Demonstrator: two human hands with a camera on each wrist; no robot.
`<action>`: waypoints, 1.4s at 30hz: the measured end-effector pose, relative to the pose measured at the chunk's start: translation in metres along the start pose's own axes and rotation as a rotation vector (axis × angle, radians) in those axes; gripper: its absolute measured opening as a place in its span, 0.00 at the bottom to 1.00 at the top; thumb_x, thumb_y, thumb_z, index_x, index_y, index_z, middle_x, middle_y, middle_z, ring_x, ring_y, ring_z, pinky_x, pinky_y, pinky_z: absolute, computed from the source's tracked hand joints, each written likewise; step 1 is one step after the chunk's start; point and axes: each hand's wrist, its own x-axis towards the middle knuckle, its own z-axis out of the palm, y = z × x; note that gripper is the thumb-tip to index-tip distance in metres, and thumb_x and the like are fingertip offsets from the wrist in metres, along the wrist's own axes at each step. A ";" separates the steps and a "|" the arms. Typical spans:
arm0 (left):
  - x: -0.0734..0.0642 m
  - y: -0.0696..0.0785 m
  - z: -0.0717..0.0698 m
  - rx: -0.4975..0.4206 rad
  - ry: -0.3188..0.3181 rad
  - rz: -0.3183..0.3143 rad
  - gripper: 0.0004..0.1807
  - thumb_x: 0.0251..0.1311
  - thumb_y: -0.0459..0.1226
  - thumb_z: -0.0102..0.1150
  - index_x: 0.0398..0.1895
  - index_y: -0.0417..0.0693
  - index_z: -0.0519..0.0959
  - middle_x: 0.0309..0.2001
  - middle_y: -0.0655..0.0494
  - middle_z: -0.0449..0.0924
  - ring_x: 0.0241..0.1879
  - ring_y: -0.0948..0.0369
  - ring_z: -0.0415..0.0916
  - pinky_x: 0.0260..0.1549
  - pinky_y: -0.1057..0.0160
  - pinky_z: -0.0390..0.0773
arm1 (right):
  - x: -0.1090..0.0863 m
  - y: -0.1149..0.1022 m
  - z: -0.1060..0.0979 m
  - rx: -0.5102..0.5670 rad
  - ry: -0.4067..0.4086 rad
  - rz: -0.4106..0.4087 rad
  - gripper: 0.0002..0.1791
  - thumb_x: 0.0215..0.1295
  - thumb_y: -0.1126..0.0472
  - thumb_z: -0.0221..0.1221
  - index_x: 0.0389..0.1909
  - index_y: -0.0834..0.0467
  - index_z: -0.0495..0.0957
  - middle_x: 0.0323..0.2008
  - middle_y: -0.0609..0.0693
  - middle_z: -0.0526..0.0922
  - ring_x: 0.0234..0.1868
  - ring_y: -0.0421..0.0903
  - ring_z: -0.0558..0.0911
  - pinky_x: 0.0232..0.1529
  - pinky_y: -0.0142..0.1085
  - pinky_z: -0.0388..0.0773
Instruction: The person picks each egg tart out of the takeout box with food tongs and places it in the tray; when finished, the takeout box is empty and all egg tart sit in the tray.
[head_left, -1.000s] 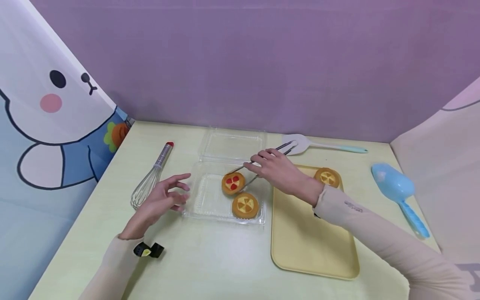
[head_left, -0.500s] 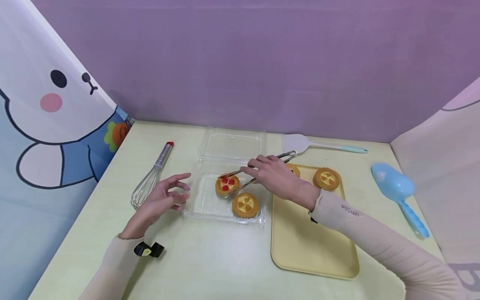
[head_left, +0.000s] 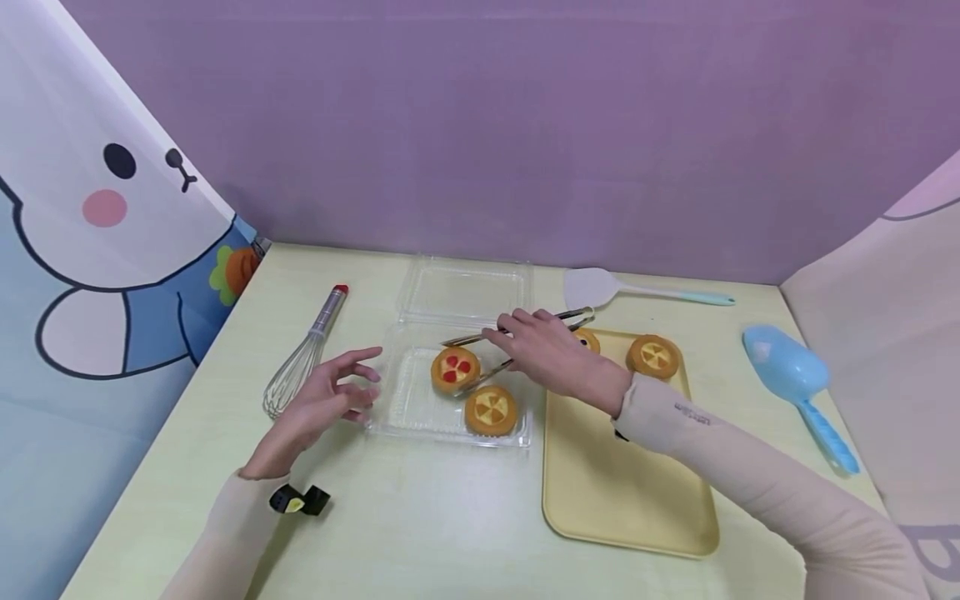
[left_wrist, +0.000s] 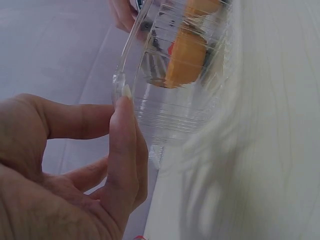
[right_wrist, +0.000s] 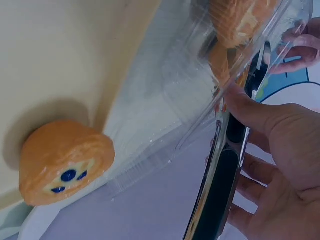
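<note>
My right hand (head_left: 543, 350) grips metal tongs (right_wrist: 225, 170) with dark handle inlays. The tong arms stand spread around a red-topped tart (head_left: 455, 371) in the clear plastic box (head_left: 401, 417). A yellow-topped tart (head_left: 491, 411) lies beside it, at the box's near right corner. The box's lid (head_left: 465, 290) is folded back. My left hand (head_left: 318, 400) is at the box's left side, fingers loosely bent and spread; a fingertip appears to touch the rim in the left wrist view. A blue-dotted tart (right_wrist: 65, 162) sits on the tray, partly behind my right hand in the head view.
The yellow tray (head_left: 630, 508) lies right of the box, with another yellow-topped tart (head_left: 652, 357) at its far end. A whisk (head_left: 307, 350) lies left, a white spatula (head_left: 592, 287) at the back, and a blue scoop (head_left: 787, 367) far right.
The red-topped tart has moved slightly left and settled in the box, and the tong arms have spread away from it. My right hand shifted slightly; the left hand stayed in place.
</note>
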 end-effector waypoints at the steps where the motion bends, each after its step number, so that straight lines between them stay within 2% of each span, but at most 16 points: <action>1: 0.000 0.000 0.000 -0.001 0.000 0.001 0.41 0.65 0.26 0.60 0.81 0.47 0.60 0.61 0.36 0.72 0.40 0.57 0.80 0.34 0.62 0.88 | 0.001 -0.001 0.001 0.002 -0.001 -0.001 0.33 0.61 0.49 0.73 0.67 0.51 0.77 0.52 0.50 0.83 0.51 0.49 0.82 0.43 0.41 0.84; 6: 0.000 0.000 0.000 -0.005 -0.003 0.007 0.41 0.64 0.26 0.59 0.81 0.47 0.60 0.61 0.35 0.72 0.39 0.58 0.80 0.33 0.63 0.88 | 0.005 -0.006 0.006 0.022 0.011 -0.011 0.30 0.62 0.50 0.73 0.64 0.51 0.78 0.52 0.49 0.84 0.51 0.49 0.83 0.43 0.42 0.85; 17: 0.001 -0.001 0.000 -0.009 -0.005 0.005 0.41 0.65 0.27 0.59 0.82 0.47 0.60 0.61 0.35 0.71 0.39 0.58 0.80 0.34 0.63 0.88 | 0.010 -0.016 0.013 0.029 0.026 -0.030 0.28 0.68 0.50 0.68 0.68 0.48 0.77 0.54 0.49 0.84 0.53 0.49 0.83 0.43 0.42 0.86; 23: 0.002 -0.001 0.000 -0.010 -0.005 0.006 0.41 0.64 0.26 0.59 0.81 0.47 0.60 0.61 0.35 0.72 0.39 0.57 0.80 0.33 0.62 0.88 | 0.009 -0.017 0.015 0.018 0.027 -0.025 0.26 0.71 0.53 0.65 0.69 0.48 0.76 0.55 0.50 0.83 0.53 0.49 0.83 0.44 0.43 0.86; 28: 0.001 -0.001 -0.001 -0.014 -0.009 0.007 0.41 0.64 0.25 0.59 0.81 0.46 0.59 0.60 0.36 0.72 0.38 0.59 0.80 0.33 0.62 0.88 | 0.007 -0.019 0.016 -0.002 0.026 -0.019 0.26 0.72 0.52 0.64 0.69 0.48 0.75 0.56 0.50 0.83 0.54 0.50 0.83 0.45 0.43 0.86; 42: 0.001 -0.001 -0.001 -0.031 -0.016 0.010 0.42 0.64 0.24 0.59 0.81 0.45 0.59 0.58 0.38 0.72 0.36 0.59 0.81 0.32 0.62 0.88 | -0.001 -0.023 0.019 0.011 0.072 0.012 0.27 0.71 0.54 0.66 0.70 0.48 0.75 0.57 0.50 0.83 0.54 0.50 0.83 0.48 0.44 0.87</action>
